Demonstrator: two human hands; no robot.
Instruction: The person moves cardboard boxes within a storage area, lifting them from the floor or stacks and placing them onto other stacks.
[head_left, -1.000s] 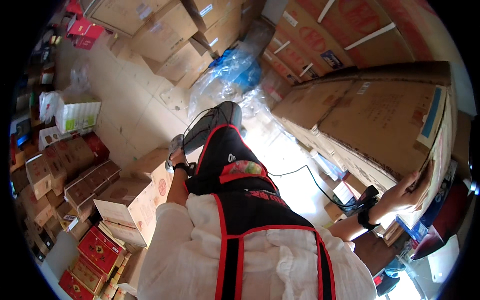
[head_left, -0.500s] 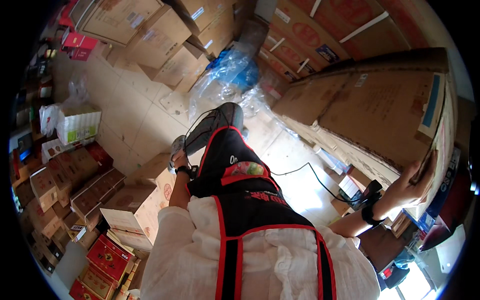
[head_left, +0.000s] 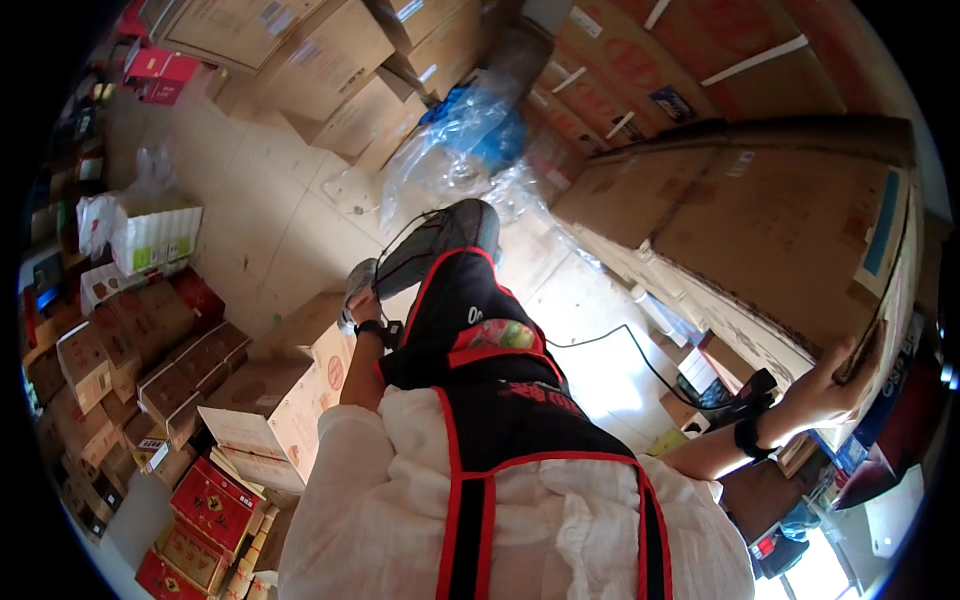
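On the right, my right hand [head_left: 822, 388] grips the near edge of a large brown cardboard box [head_left: 765, 235], its fingers bent over the edge. The box is long and scuffed, with a blue strip by that end. A black cable runs from a dark device [head_left: 752, 388] at my right wrist toward my apron [head_left: 500, 345]. My left hand [head_left: 366, 306] hangs low beside my left leg, close to my grey shoe [head_left: 358, 283]. Its fingers are small and partly hidden, so their pose is unclear; nothing can be made out in it.
Stacked cartons [head_left: 330, 70] stand at the back, and more cartons with red print [head_left: 630, 65] at the back right. Clear plastic sheeting [head_left: 455, 140] lies on the tiled floor ahead. An open-flapped carton [head_left: 260, 405] and red gift boxes [head_left: 215, 505] crowd my left.
The view has turned slightly, so the large box and my right hand sit a little lower and farther right. My right hand stays on the box edge; my left hand hangs as before.
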